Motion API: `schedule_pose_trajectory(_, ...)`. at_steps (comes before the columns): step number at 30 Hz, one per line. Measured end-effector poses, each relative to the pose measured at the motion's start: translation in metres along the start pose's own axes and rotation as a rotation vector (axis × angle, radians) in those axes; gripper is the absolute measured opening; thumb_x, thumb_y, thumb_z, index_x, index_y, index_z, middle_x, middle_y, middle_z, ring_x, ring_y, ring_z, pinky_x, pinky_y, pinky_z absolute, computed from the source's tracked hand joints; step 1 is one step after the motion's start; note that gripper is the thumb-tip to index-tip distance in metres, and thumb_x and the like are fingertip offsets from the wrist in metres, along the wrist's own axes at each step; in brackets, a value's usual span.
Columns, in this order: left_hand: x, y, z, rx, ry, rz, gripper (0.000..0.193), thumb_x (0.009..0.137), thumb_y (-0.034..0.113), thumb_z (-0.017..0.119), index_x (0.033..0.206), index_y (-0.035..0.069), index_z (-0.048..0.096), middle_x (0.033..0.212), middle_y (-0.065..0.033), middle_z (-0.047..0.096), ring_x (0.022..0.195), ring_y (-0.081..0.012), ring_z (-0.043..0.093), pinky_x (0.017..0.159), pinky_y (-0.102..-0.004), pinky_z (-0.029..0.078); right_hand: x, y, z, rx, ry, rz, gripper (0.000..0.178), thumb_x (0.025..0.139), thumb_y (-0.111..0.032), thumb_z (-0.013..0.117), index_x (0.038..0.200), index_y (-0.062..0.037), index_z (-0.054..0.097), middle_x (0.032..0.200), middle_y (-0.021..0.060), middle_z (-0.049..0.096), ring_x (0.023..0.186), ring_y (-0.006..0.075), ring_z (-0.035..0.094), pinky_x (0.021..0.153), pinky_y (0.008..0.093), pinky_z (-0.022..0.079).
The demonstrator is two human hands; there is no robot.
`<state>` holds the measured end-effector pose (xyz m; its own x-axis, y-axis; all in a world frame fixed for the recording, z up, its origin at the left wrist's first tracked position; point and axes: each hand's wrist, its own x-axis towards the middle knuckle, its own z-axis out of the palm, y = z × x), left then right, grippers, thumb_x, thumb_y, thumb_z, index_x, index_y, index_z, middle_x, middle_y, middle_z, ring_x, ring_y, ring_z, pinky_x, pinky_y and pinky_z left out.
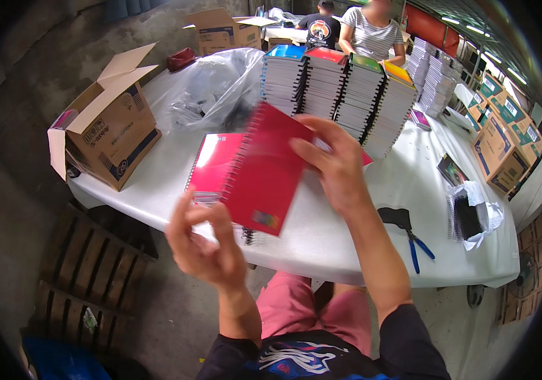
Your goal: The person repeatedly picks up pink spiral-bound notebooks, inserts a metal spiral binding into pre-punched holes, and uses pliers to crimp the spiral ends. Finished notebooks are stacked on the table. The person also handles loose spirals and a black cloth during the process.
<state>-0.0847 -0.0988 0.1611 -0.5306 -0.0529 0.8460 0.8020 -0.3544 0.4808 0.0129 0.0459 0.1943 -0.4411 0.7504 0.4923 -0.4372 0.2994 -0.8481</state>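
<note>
Nearest to the camera is the person's dark shirt [315, 354]. On the left, an open carton [119, 133] stands on the bench [413, 171]. The left hand [210, 244] has its fingers parted and half bent, beside the lower left corner of a red notebook [267, 174]. It is above other red notebooks [215, 161], coil [240, 158] to the left, long axis steep, from upper right to lower left. The right hand [334, 161] grips its right edge, thumb against fingers.

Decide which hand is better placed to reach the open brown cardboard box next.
Probably the left hand: it looks empty and is nearer the box, while the right hand holds a red spiral-bound notebook.
</note>
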Motion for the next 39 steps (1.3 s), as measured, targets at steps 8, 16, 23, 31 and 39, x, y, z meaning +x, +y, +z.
schedule_pose_trajectory(8,0.013,-0.078,-0.011,0.369,-0.069,-0.236,0.027,0.08,0.003,0.058,0.106,0.009,0.065,0.065,-0.0008,0.048,0.071,-0.0141,0.04,0.071,-0.0264,0.036,0.085,0.082,0.046,-0.726,-0.375,0.056,0.036,0.08,-0.032,0.07,0.103,-0.005,0.066,0.092,0.0079,0.068,0.085,0.0175,0.064,0.079,0.0316,0.049)
schedule_pose_trajectory(16,-0.004,-0.099,-0.014,0.279,0.029,-0.29,0.024,0.091,0.022,0.057,0.109,0.007,0.063,0.106,-0.0087,0.046,0.098,-0.0181,0.046,0.077,-0.03,0.04,0.06,0.101,0.039,-0.555,-0.227,0.055,0.047,0.089,-0.036,0.06,0.125,-0.0055,0.052,0.115,0.0114,0.059,0.108,0.0207,0.054,0.092,0.0321,0.043)
schedule_pose_trajectory(23,0.007,-0.046,-0.043,0.239,0.217,-0.092,0.022,0.093,0.014,0.05,0.107,-0.001,0.056,0.109,-0.011,0.043,0.102,-0.0205,0.047,0.087,-0.0349,0.039,0.052,0.094,-0.168,-1.31,0.217,0.456,0.061,0.074,-0.042,0.072,0.119,-0.0036,0.057,0.115,0.0179,0.059,0.108,0.0311,0.056,0.091,0.0388,0.045)
schedule_pose_trajectory(31,-0.042,0.015,0.015,-0.129,-0.334,0.121,0.025,0.08,0.015,0.063,0.099,-0.001,0.057,0.103,-0.0152,0.048,0.094,-0.0264,0.051,0.082,-0.0383,0.044,0.008,0.059,-0.186,-1.111,0.261,0.118,0.038,0.068,-0.028,0.08,0.091,-0.0055,0.06,0.083,0.0136,0.065,0.079,0.027,0.063,0.071,0.0371,0.048)
schedule_pose_trajectory(39,-0.181,0.013,0.102,0.164,-0.958,0.166,0.036,0.078,0.031,0.066,0.109,0.013,0.061,0.101,-0.0052,0.056,0.108,-0.0251,0.049,0.107,-0.0557,0.005,-0.14,0.046,-0.176,-0.993,-0.159,0.182,0.047,0.068,-0.01,0.073,0.112,-0.0078,0.057,0.097,0.0148,0.062,0.086,0.03,0.061,0.075,0.0374,0.048)
